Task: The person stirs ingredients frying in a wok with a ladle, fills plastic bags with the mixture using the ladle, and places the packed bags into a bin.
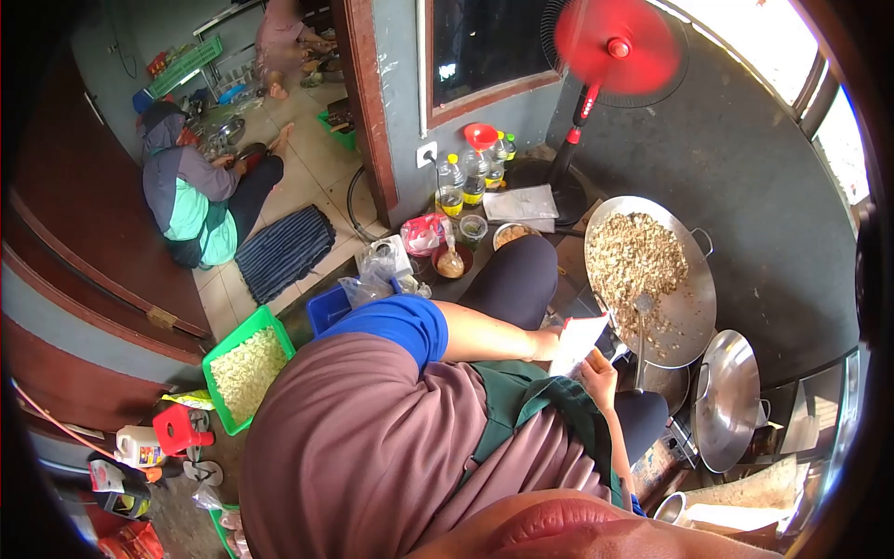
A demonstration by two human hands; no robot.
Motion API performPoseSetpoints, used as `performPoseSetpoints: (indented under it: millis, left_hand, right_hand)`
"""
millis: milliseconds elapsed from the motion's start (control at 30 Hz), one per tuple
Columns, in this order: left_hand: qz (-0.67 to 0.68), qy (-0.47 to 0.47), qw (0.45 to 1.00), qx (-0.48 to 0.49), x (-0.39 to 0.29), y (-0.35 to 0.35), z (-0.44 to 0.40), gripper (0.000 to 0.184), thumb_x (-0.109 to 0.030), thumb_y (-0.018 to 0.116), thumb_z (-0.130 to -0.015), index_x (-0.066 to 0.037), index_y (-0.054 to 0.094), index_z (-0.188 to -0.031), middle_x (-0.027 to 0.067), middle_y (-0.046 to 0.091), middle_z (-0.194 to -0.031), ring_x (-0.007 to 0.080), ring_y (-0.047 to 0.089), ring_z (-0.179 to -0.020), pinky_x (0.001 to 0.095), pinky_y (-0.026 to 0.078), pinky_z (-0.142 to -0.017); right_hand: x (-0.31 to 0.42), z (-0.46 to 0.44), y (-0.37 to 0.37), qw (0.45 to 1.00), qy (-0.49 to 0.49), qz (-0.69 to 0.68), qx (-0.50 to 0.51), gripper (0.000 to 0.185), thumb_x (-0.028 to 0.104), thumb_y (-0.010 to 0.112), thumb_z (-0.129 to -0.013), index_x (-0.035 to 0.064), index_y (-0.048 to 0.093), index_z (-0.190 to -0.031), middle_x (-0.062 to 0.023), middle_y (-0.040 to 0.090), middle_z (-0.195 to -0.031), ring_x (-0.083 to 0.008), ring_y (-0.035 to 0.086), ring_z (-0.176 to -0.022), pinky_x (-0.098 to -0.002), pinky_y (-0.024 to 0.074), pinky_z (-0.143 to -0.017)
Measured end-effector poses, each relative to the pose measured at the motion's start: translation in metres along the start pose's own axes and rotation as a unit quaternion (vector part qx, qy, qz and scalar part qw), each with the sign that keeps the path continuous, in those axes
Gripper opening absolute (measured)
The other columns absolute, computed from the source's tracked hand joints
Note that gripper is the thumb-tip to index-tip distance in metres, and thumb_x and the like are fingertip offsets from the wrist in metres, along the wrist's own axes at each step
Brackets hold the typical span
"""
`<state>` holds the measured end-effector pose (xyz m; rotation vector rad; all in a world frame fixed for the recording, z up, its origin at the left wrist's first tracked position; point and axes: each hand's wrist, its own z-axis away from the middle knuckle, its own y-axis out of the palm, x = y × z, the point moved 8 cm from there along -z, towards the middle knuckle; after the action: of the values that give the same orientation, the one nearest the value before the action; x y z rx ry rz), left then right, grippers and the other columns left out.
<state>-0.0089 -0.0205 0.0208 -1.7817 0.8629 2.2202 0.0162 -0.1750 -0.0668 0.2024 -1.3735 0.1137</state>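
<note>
Both hands (543,346) (598,380) hold red-edged white packet (578,344).

We list a packet (575,348), white with red along its edge; a wok (698,312), silver-grey; and the chopped pieces (641,253) in it, mottled tan and brown. We further enter a tray (244,328), bright green; a mat (284,253), dark blue, striped; a funnel (480,137) and a fan (605,42), both red. Of clothing, we record a shirt (354,438), mauve-brown, and an apron (549,401), dark green.
</note>
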Motion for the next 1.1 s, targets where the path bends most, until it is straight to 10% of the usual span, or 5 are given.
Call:
performPoseSetpoints:
  millis: [533, 1100]
  left_hand:
    - [-0.265, 0.118, 0.957, -0.015, 0.042, -0.030, -0.022, 0.024, -0.020, 0.059, -0.082, -0.002, 0.063, -0.097, 0.0104, 0.065, -0.088, 0.0175, 0.060, -0.082, 0.0334, 0.048, -0.073]
    - [-0.099, -0.112, 0.989, -0.021, 0.073, -0.040, -0.013, 0.027, -0.019, 0.065, -0.078, -0.002, 0.064, -0.098, 0.0091, 0.064, -0.090, 0.0176, 0.059, -0.080, 0.0319, 0.048, -0.071]
  right_hand:
    - [0.009, -0.005, -0.002, 0.992, -0.053, 0.105, -0.053, 0.033, 0.002, 0.070, -0.075, -0.0056, 0.063, -0.106, -0.0032, 0.064, -0.080, -0.0079, 0.054, -0.067, -0.0203, 0.0439, -0.062]
    - [0.012, -0.006, 0.022, 0.988, -0.107, 0.105, -0.033, 0.030, 0.001, 0.064, -0.081, -0.0046, 0.061, -0.110, -0.0023, 0.065, -0.084, -0.0062, 0.056, -0.070, -0.0203, 0.0459, -0.064]
